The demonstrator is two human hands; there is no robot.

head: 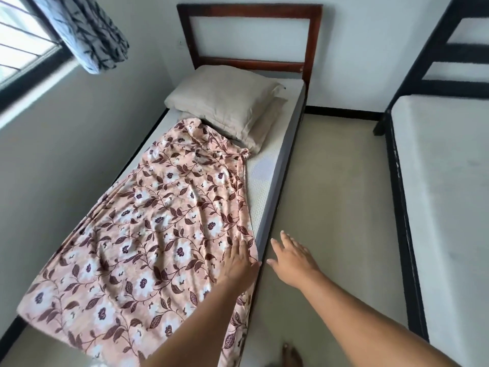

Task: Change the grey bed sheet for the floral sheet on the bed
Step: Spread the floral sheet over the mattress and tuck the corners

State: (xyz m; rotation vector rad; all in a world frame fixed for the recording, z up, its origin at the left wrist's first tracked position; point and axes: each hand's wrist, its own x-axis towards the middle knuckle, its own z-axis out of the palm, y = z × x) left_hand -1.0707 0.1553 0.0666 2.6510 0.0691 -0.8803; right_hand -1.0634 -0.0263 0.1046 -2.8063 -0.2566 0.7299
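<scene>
Flower sheet [148, 234] lies loose and wrinkled on the white mattress [267, 165], from the near end up to two grey pillows [225, 102] at the far end. The mattress shows bare along the right side. The left hand [239, 260] rests flat on the sheet's right edge, fingers straight, gripping nothing. The right hand [291, 256] hangs over the floor [338, 194] just beside the bed, fingers spread, holding nothing.

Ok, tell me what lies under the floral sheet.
A white mattress shows bare beside the floral sheet and by the pillows, so it likely runs beneath. Anything else lying under the sheet is covered and cannot be seen.
</scene>
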